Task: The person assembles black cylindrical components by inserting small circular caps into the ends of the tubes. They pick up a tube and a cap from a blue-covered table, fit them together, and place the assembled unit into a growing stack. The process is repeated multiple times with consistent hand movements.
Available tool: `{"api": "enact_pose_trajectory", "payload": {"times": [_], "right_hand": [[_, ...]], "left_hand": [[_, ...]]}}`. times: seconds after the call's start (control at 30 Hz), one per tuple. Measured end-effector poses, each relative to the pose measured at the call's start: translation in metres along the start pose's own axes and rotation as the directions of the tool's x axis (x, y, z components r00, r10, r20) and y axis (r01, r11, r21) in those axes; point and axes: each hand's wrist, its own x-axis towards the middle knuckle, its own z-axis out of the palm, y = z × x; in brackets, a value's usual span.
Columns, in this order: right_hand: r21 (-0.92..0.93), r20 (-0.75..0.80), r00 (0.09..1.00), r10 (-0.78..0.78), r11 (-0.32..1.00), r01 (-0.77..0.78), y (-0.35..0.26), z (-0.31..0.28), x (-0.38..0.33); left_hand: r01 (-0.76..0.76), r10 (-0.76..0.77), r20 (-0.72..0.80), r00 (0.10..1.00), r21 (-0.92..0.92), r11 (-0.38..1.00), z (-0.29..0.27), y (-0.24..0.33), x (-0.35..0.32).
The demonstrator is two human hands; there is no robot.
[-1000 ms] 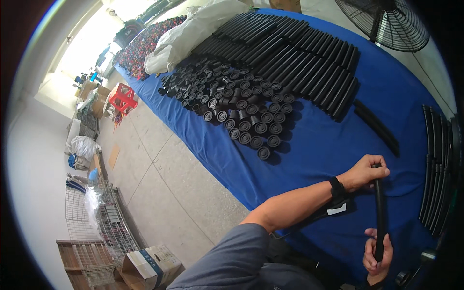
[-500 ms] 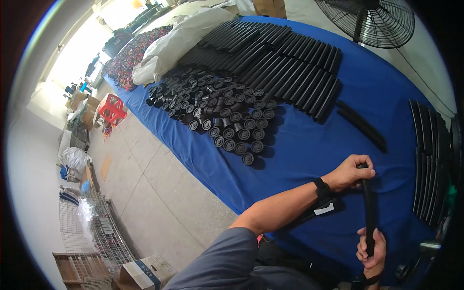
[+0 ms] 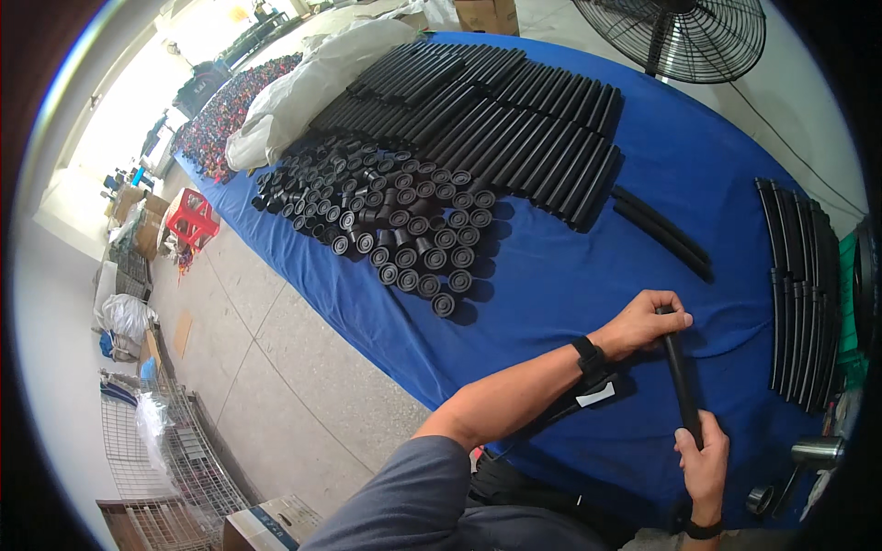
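Note:
A black tube (image 3: 681,378) slants over the blue cloth between my two hands. My left hand (image 3: 646,323), with a dark watch on its wrist, is closed round the far end, its fingers bent over the tip. Lower down, my right hand (image 3: 706,462) wraps the near end, which its fingers and palm hide. Two loose black tubes (image 3: 663,234) lie beyond my left hand. Just below my left wrist, a dark item with a white label (image 3: 595,396) rests on the cloth.
Black round caps (image 3: 427,225) cluster left of rows of black tubes (image 3: 542,138). More tubes with narrower ends (image 3: 801,294) lie at the right edge. Near my right hand are a metal cylinder with a handle (image 3: 816,450) and a metal ring (image 3: 759,499). A fan (image 3: 684,37) stands behind the table.
My right hand has turned and closed over the near end of the tube, which stuck out past its fingers before. My left hand keeps its hold. The whole view has shifted slightly.

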Motion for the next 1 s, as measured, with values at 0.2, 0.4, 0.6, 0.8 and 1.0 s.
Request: {"api": "enact_pose_trajectory", "payload": {"times": [0.2,0.4,0.6,0.8,1.0], "right_hand": [[0.839,0.423,0.873,0.243,0.259,-0.479,-0.034,-0.008,-0.007],[0.056,0.028,0.998,0.053,0.997,-0.054,-0.023,0.009,-0.006],[0.767,0.578,0.809,0.108,0.265,-0.584,-0.011,-0.018,0.002],[-0.048,0.141,0.987,-0.073,0.996,0.08,-0.021,-0.03,0.009],[-0.328,0.364,0.93,-0.055,0.927,0.183,-0.024,-0.037,0.02]], "left_hand": [[-0.08,0.094,0.081,0.992,-0.16,0.984,0.002,0.0,-0.006],[0.006,-0.006,0.01,1.0,-0.043,0.999,-0.004,0.002,-0.007],[-0.027,0.025,-0.089,0.996,-0.023,0.999,0.004,0.008,-0.007],[-0.062,0.057,-0.142,0.988,-0.032,0.998,0.009,-0.002,0.005],[-0.091,0.086,-0.049,0.995,-0.111,0.99,0.012,-0.004,0.002]]}}
